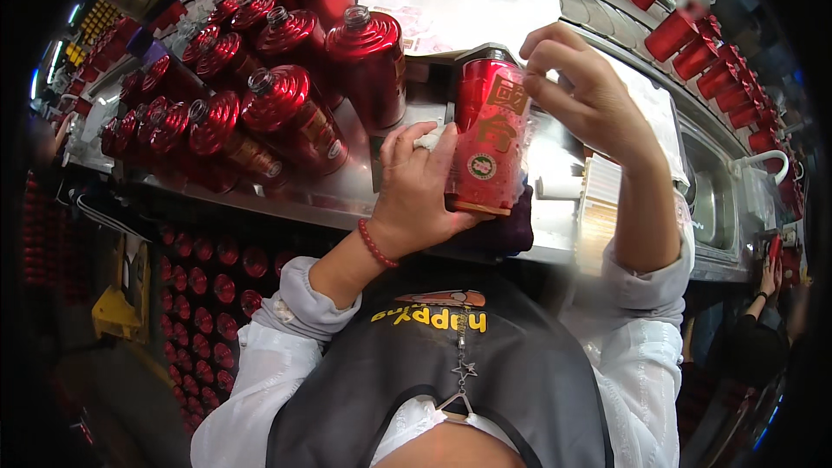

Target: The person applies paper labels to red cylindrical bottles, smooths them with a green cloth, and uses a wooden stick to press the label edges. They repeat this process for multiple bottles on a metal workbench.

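Note:
A glossy red bottle (pixel 490 139) lies tilted in front of me, its neck end away from me and its base toward me. Gold characters and a round white-and-green emblem mark its side. A thin clear decal film (pixel 525 160) shows along its right edge, slightly wrinkled. My left hand (pixel 418 178) is closed round the bottle's lower left side, with a whitish wrap on one finger. At the upper right of the bottle, my right hand (pixel 579 87) has its fingers bent and pinched at the film's edge. Its fingertips partly hide what they grip.
Several red bottles (pixel 286 117) stand close on the metal bench to the left. White sheets (pixel 459 9) lie behind, beside a curved conveyor carrying more bottles (pixel 719 78). A stack of cards (pixel 598 208) and a sink (pixel 704 199) are at right; another person's hand (pixel 770 276) is farther right.

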`<state>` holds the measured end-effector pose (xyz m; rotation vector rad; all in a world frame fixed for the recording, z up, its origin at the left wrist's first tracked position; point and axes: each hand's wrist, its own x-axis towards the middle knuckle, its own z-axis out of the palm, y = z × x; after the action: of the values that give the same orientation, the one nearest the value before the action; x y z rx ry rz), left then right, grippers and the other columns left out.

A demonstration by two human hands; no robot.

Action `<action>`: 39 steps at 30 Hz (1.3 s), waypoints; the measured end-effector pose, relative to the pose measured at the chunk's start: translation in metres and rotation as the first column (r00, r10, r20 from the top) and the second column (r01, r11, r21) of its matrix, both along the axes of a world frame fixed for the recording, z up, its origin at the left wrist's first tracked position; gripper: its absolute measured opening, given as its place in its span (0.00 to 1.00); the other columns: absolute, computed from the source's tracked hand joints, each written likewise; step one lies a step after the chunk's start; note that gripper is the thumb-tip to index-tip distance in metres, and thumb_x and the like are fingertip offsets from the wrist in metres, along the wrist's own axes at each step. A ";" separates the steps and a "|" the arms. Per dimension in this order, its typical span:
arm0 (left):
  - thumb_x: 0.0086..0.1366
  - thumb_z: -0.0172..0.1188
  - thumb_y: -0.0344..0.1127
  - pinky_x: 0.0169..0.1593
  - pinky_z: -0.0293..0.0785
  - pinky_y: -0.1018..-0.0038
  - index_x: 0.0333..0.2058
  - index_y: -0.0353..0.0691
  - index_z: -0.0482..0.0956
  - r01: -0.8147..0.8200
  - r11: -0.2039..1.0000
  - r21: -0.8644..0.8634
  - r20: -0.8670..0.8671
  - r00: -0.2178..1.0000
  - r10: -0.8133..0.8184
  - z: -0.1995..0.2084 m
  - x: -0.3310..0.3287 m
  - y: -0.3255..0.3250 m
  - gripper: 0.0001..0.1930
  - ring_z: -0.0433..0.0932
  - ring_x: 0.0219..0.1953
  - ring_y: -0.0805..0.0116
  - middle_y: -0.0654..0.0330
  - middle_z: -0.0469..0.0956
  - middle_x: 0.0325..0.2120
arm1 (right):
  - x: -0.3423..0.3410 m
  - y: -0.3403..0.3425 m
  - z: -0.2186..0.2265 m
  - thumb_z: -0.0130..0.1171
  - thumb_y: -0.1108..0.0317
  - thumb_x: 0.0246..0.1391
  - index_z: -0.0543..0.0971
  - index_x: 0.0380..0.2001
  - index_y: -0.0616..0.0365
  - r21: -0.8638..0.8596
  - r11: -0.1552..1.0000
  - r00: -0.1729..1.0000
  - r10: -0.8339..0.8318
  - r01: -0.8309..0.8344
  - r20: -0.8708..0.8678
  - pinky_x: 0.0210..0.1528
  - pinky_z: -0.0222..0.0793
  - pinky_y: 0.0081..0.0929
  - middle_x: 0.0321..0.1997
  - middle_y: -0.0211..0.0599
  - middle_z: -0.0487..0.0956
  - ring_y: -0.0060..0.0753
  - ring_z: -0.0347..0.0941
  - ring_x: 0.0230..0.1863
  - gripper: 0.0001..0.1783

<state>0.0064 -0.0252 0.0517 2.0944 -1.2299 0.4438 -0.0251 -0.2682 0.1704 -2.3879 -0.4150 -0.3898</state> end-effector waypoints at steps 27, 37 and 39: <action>0.48 0.75 0.57 0.67 0.54 0.52 0.68 0.32 0.63 0.077 0.997 -0.011 -0.044 0.996 -0.078 -0.017 0.011 0.002 0.54 0.62 0.64 0.46 0.45 0.76 0.49 | 0.005 -0.008 -0.023 0.60 0.70 0.63 0.74 0.32 0.62 -0.027 0.996 0.995 -0.086 0.084 -0.051 0.46 0.71 0.31 0.45 0.37 0.75 0.33 0.73 0.44 0.08; 0.68 0.59 0.59 0.73 0.44 0.54 0.71 0.39 0.62 0.290 0.924 -0.248 -0.317 0.878 -0.360 0.001 0.027 0.012 0.41 0.57 0.70 0.45 0.43 0.59 0.70 | 0.008 0.005 -0.060 0.59 0.71 0.63 0.78 0.45 0.62 0.008 0.967 0.956 -0.251 0.253 0.152 0.49 0.75 0.35 0.49 0.44 0.74 0.43 0.75 0.50 0.10; 0.69 0.59 0.58 0.73 0.46 0.56 0.68 0.42 0.69 0.266 0.957 -0.112 -0.194 0.939 -0.284 0.009 0.029 0.003 0.36 0.57 0.70 0.48 0.43 0.59 0.70 | -0.002 0.014 -0.062 0.60 0.72 0.62 0.79 0.51 0.61 -0.002 0.961 0.924 -0.264 0.275 0.276 0.50 0.74 0.37 0.51 0.47 0.74 0.45 0.74 0.50 0.14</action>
<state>0.0351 -0.0222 0.0608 1.8105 -1.3288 0.1415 -0.0274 -0.2544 0.1088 -2.4437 -0.2149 -0.8522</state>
